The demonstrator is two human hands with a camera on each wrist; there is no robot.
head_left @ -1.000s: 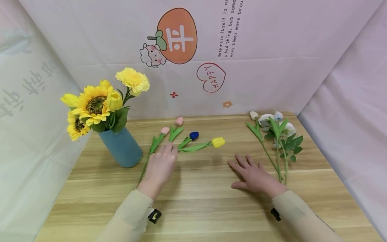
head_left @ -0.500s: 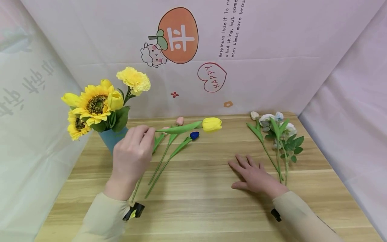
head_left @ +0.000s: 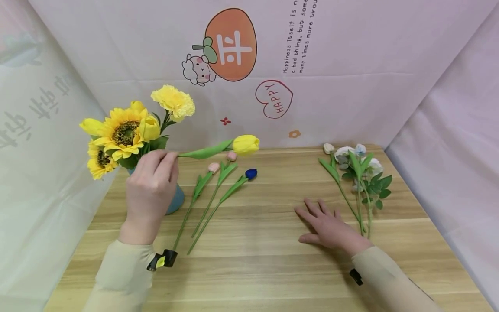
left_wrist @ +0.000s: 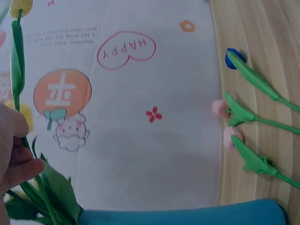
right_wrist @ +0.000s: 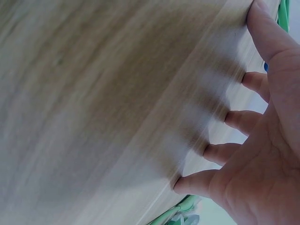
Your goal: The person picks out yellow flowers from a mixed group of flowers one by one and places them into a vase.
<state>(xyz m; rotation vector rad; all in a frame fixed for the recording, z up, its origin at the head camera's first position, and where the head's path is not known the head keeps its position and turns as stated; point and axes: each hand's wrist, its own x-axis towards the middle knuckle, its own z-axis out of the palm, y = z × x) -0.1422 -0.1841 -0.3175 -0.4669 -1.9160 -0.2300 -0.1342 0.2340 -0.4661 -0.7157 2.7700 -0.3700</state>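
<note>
My left hand (head_left: 150,186) pinches the green stem of a yellow tulip (head_left: 245,144) in front of the blue vase (head_left: 176,201). The tulip lies nearly level in the head view, its bloom pointing right. Sunflowers (head_left: 125,132), yellow tulips and a yellow carnation (head_left: 173,102) stand in the vase, whose mouth is mostly hidden by the hand. In the left wrist view, the held stem runs down past the fingers among the vase's leaves (left_wrist: 58,192). Fingers spread, my right hand (head_left: 327,227) rests its fingertips on the wooden table.
Two pink tulips (head_left: 213,168) and a blue tulip (head_left: 251,174) lie side by side on the table (head_left: 265,268), right of the vase. White flowers (head_left: 374,166) and tulips with green leaves lie at the right. A printed white cloth (head_left: 343,104) rises behind.
My left hand has picked up the yellow tulip from beside the blue one and carried it up and left to the vase. The right hand has stayed still.
</note>
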